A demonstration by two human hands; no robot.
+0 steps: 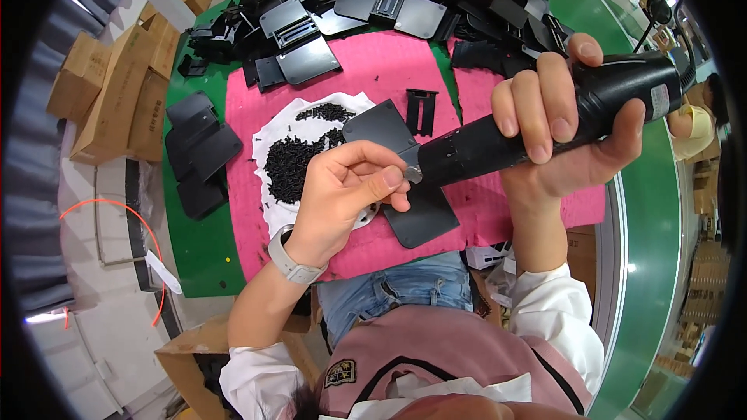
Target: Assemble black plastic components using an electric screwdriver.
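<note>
My right hand [556, 120] is wrapped round a thick black electric screwdriver [471, 154], held slanting with its tip toward the left. Thumb and forefinger of my left hand [342, 190] are pinched together at the screwdriver's metal nose [413, 174]; whatever they hold is too small to make out. Under both hands lies a black plate part [424, 222], partly hidden by the fingers and tool. A small black slotted bracket [421, 112] rests just beyond the screwdriver. Left of my left hand, many small black screws [292, 171] are heaped on a white cloth-like liner [263, 144].
Pink foam sheeting [366, 54] covers part of the green table [202, 264]. Black plate assemblies [389, 4] are piled along the far edge. Several flat black plates [198, 155] lie at the left. Cardboard boxes [117, 93] stand beyond the table's left side.
</note>
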